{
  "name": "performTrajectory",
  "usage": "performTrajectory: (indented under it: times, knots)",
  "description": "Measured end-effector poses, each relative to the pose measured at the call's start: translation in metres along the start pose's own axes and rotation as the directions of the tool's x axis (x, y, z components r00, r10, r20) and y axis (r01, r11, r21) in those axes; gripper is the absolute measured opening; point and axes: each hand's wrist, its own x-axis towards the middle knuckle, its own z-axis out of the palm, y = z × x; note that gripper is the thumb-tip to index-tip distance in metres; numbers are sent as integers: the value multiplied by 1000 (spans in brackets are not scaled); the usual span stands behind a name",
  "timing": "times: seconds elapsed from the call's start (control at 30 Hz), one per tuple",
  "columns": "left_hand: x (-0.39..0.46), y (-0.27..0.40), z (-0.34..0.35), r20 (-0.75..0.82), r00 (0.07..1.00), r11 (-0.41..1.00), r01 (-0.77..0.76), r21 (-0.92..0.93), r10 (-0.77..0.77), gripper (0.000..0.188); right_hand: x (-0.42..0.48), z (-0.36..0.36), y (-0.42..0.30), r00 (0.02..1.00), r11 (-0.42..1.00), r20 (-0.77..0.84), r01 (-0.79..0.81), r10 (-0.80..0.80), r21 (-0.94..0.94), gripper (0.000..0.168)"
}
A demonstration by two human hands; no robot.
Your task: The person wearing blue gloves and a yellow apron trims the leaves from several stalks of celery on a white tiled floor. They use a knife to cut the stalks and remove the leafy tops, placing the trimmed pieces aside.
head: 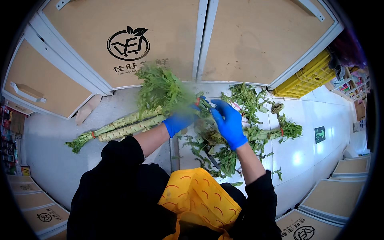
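Note:
My left hand (181,121), in a blue glove, closes around a celtuce bunch (205,108) with a red band. Motion blur and the hand hide much of its stalk. My right hand (229,121), also gloved in blue, reaches the bunch's leaves with bent fingers; whether it pinches them is unclear. Just beyond my left hand is a big mass of green leaves (159,88), blurred at its right edge. Peeled-looking celtuce stalks (132,127) lie on the floor at the left, one red-banded near its leafy tip. Another banded celtuce (265,134) lies to the right.
Torn leaves (226,160) litter the floor (300,111) below and beyond my right hand. Among them lies a dark-handled tool (212,159), possibly a knife. Tan cabinet doors (240,45) rise ahead, with a yellow plastic crate (303,76) at the right. A yellow apron (198,195) covers my lap.

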Motion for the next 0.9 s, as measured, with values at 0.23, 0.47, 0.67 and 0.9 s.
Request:
performTrajectory:
  times: [0.23, 0.47, 0.67, 0.9]
  knots:
    - [-11, -6, 2, 18, 992, 843, -113, 525, 122, 37, 58, 39, -36, 927, 833, 85, 365, -364, -416, 22]
    - [-22, -18, -14, 99, 995, 965, 35, -260, -10, 33, 36, -37, 86, 935, 935, -305, 64, -178, -348, 23]
    - [-19, 9, -7, 184, 966, 934, 226, -278, -180, 41, 17, 19, 83, 974, 954, -68, 198, -218, -223, 70]
    - [-11, 0, -3, 45, 994, 992, -105, 68, 102, 40, 50, 43, 40, 911, 825, 241, 406, -334, -393, 29]
